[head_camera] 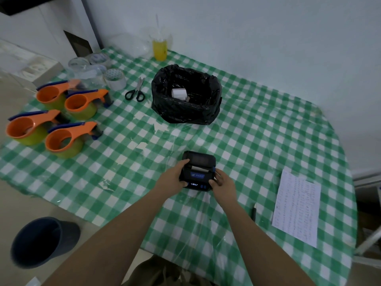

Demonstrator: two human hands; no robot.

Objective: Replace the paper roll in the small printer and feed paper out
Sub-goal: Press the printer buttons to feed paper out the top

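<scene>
Surface [268, 124]: your work lies on a green-and-white checked cloth under a clear film; the printer sits near its front middle.
Black bag [186, 94]: it stands open behind the printer, well apart from it, with white paper rolls [179, 93] inside.
Printed sheet [296, 207]: it lies flat to your right, near the surface edge.
Tape dispensers [55, 120]: four orange ones cluster at the far left; scissors [136, 90] lie between them and the bag.
Left hand [172, 178]: your forearm reaches in from the lower left; the grip wraps the printer's left side, thumb up on the top near the cover, fingers under the front corner.
Right hand [223, 182]: your arm comes in from below; the grip closes on the printer's right side, fingers curled along the edge by the blue latch.
Printer [198, 170]: a small black box with a lit display and blue buttons at the front edge nearest you.
Printer axis: its long axis runs away from you, tilted slightly right; the cover end points toward the bag.
Paper [198, 168]: a white strip shows at the slot across the middle of the printer.
</scene>
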